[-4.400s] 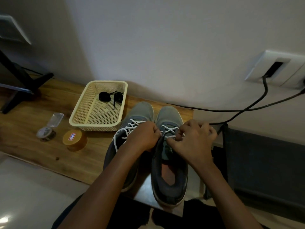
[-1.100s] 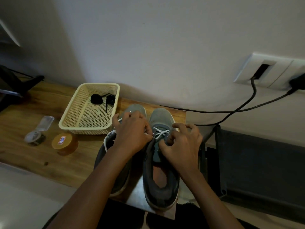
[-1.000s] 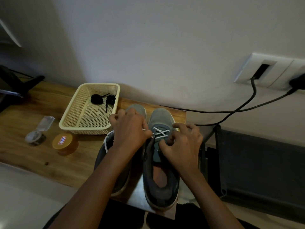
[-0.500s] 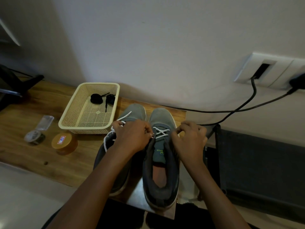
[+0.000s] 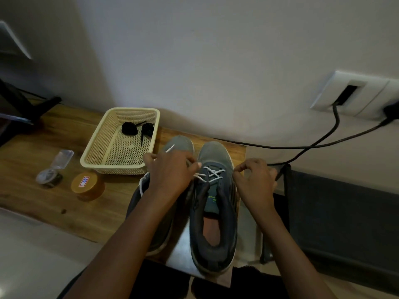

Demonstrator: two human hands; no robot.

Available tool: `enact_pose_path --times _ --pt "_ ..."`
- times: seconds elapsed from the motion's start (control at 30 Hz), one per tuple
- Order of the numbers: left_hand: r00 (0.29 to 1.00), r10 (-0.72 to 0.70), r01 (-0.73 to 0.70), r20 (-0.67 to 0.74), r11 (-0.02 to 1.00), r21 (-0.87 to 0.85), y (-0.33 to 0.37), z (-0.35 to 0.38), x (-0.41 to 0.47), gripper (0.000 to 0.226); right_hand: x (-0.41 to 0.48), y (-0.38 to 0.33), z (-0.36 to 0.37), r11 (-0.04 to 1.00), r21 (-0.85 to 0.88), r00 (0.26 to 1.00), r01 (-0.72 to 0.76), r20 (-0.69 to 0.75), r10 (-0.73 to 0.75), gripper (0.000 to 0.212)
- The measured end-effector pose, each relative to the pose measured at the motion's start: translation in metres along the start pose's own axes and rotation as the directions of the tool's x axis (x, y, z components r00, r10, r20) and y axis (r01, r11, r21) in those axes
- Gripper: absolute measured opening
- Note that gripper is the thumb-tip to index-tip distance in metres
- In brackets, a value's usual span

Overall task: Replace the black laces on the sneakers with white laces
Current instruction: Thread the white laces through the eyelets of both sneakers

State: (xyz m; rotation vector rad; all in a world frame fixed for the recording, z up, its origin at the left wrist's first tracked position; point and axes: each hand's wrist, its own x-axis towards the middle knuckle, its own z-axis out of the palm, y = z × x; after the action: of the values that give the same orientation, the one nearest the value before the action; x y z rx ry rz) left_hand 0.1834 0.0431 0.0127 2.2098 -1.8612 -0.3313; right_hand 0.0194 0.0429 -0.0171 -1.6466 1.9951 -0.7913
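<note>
Nearest, at 6 o'clock, is the heel of the right sneaker [image 5: 212, 212], which stands on the bench [image 5: 43, 147]. Its long axis runs from 6 to 12 o'clock, toe away from the person. The left sneaker [image 5: 179, 145] lies parallel just beside it at 9 o'clock, mostly hidden under the forearm. The white lace [image 5: 210, 174] crosses only the eyelets nearest the toe, so the upper rows look unthreaded. The hands sit either side of those crossings. The left hand [image 5: 170, 173], at their 9 o'clock, is curled round one lace end, whose tip pokes out toward 12 o'clock. The right hand [image 5: 254, 180], at their 3 o'clock, has thumb and forefinger pinched together, apparently on the other end, though that strand is too dim to make out. Both hands are about equally near, and the next eyelets lie toward 6 o'clock from the crossings. A second ago both hands were huddled over the tongue. They have since drawn apart, toward 9 and 3 o'clock, baring the crossings as if pulling them snug. Farther off, at 10 o'clock, the basket [image 5: 103, 167] holds the black laces [image 5: 129, 128], rolled up. Beyond, at 2 o'clock, is the wall socket [image 5: 354, 91].
</note>
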Motion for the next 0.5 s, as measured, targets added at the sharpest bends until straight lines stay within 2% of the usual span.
enact_pose_path --times 0.03,0.1,0.2,0.23,0.3,0.37,0.5 --pt "1.0 -0.005 0.005 0.009 0.997 0.072 -0.001 -0.002 0.001 0.025 0.0 -0.001 -0.001 1.0 0.01 1.0 0.007 -0.001 -0.007 0.005" --pt "0.993 -0.018 -0.006 0.115 0.978 0.208 0.0 -0.004 0.0 0.029 0.001 -0.002 -0.001 0.998 0.041 0.999 0.047 -0.01 -0.046 0.009" --pt "0.978 -0.015 -0.03 0.21 0.977 0.21 0.002 -0.006 0.001 0.03 0.003 -0.003 0.003 0.984 0.084 0.988 0.156 -0.001 -0.157 0.015" --pt "0.979 -0.008 -0.021 0.202 0.99 0.137 0.001 -0.006 0.004 0.03 0.004 -0.005 0.004 0.978 0.109 0.983 0.18 0.014 -0.183 0.016" --pt "0.991 0.019 -0.003 0.13 0.993 -0.121 0.002 -0.009 0.007 0.032 0.005 -0.01 0.003 0.952 0.188 0.968 0.241 0.026 -0.25 0.016" --pt "0.998 0.056 -0.045 0.017 0.922 -0.385 0.005 -0.012 0.01 0.038 0.005 -0.023 -0.004 0.905 0.319 0.95 0.281 0.037 -0.308 0.015" --pt "0.987 0.126 -0.162 -0.102 0.731 -0.663 0.017 -0.017 0.006 0.038 0.003 -0.053 -0.018 0.818 0.519 0.916 0.249 0.148 -0.372 0.015"
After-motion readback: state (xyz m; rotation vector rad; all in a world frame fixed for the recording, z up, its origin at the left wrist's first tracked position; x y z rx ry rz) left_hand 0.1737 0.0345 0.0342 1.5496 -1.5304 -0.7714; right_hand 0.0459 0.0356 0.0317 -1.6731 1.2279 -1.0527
